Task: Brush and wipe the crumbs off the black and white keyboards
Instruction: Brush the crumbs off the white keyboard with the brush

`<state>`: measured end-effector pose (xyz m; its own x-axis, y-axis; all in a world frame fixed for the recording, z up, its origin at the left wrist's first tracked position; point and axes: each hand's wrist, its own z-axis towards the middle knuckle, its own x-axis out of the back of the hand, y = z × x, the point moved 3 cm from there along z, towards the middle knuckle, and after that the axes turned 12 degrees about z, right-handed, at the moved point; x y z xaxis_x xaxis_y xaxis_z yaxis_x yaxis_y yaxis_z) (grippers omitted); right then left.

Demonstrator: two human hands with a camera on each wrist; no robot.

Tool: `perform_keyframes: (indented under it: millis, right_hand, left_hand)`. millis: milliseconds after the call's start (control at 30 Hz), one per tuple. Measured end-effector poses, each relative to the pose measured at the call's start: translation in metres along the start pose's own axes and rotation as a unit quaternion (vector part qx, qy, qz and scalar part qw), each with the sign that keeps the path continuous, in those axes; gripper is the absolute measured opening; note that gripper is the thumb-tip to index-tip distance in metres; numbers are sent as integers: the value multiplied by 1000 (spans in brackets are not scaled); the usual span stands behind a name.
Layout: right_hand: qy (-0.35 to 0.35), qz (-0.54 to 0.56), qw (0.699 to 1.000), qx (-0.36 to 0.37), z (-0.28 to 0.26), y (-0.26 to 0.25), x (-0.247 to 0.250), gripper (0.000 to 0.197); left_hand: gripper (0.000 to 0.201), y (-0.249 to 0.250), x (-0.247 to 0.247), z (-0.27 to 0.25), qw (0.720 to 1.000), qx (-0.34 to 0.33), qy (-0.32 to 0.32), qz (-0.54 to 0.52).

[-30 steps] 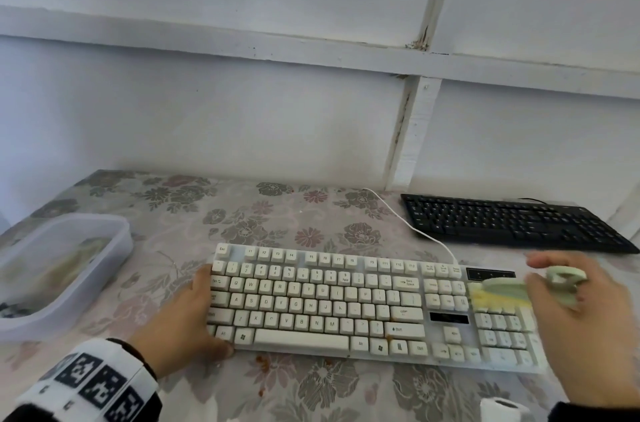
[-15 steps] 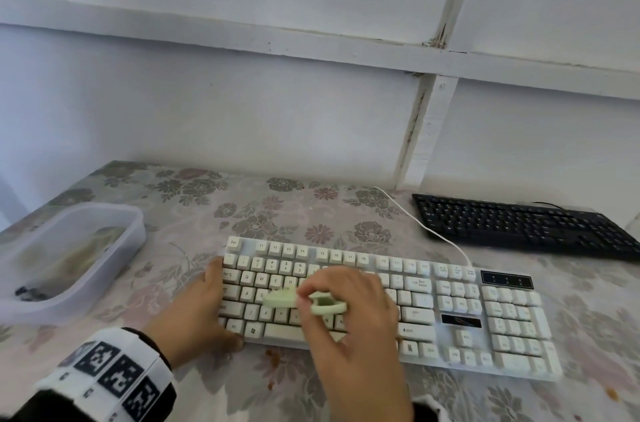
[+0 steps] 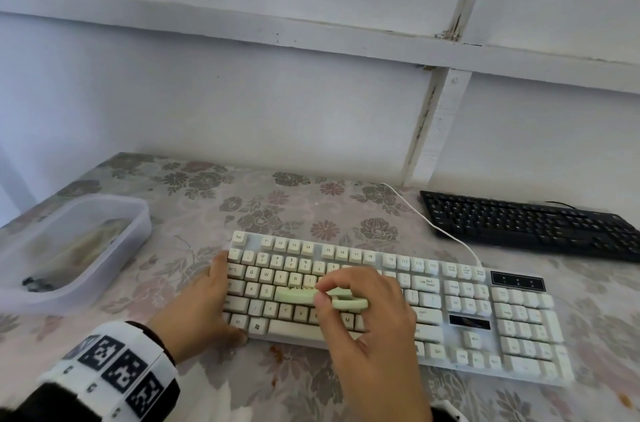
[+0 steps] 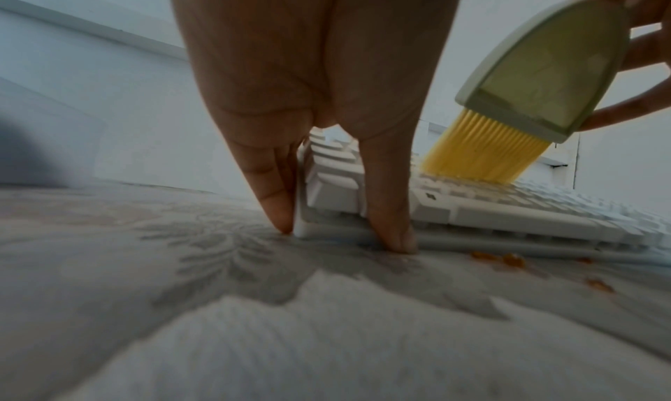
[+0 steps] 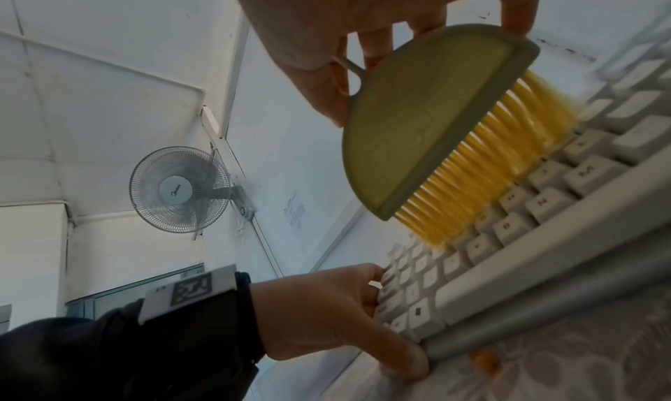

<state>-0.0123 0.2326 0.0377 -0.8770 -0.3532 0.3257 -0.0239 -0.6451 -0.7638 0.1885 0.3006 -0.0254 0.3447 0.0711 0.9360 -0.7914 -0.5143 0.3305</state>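
The white keyboard (image 3: 450, 311) lies in the middle of the flowered tablecloth, with the black keyboard (image 3: 530, 224) behind it at the right. My right hand (image 3: 360, 314) pinches a pale green brush (image 3: 298, 295) with yellow bristles. The bristles rest on the letter keys left of centre, as the right wrist view shows for the brush (image 5: 428, 120) and the keyboard (image 5: 544, 206). My left hand (image 3: 207, 304) grips the white keyboard's left end, fingers on its side and thumb on its front edge. In the left wrist view those fingers (image 4: 276, 200) touch the table beside the keyboard's corner (image 4: 508, 215).
A clear plastic container (image 3: 69, 248) with something inside stands at the left. Orange crumbs (image 4: 512, 259) lie on the cloth just in front of the white keyboard. Its white cable (image 3: 433, 224) runs back to the wall. A wall fan (image 5: 178, 189) hangs high up.
My right hand has carried the brush from the number pad at the right across to the letter keys left of centre. My left hand has stayed on the keyboard's left end.
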Motion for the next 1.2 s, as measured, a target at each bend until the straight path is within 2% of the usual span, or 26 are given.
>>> perform_keyframes:
  millis: [133,233,300,467,600,733,800,933,1033,1133,1200]
  right_hand:
    - [-5,-17,1000,20,-4,-8,-16,14]
    - [-8,-68,996,58,-10,-19,-41,13]
    - [-2,-84,994,65,-12,-25,-56,13]
    - [24,-88,995,39,-10,-25,-66,11]
    - [9,-121,992,31,-11,-18,-57,11]
    - [9,-165,986,17,-6,-17,-51,14]
    - [12,-122,992,11,-3,-23,-51,15]
    - [-26,5,998,-57,-2,-25,-61,18]
    - [-19,-68,997,-22,-2,-24,-61,13]
    - [-13,-150,989,-9,0,-24,-60,14]
    - [-34,-126,991,-18,0,-29,-59,14]
  left_hand:
    - [115,-3,-1,1,1000,-1,3,-1]
    - [93,5,7,-4,998,-49,35,-19]
    - [89,13,15,-10,996,-67,38,-43]
    - [86,16,21,-13,992,-57,50,-98]
    - [82,11,15,-5,996,-58,43,-58]
    - [92,0,4,2,997,-43,51,-24]
    - [88,0,4,2,998,-46,49,-14]
    - [84,5,10,-2,994,-91,53,-11]
    - [84,0,7,2,995,-81,43,-30]
    - [78,-3,3,5,998,-41,41,-32]
    - [73,0,6,3,997,-50,42,-39]
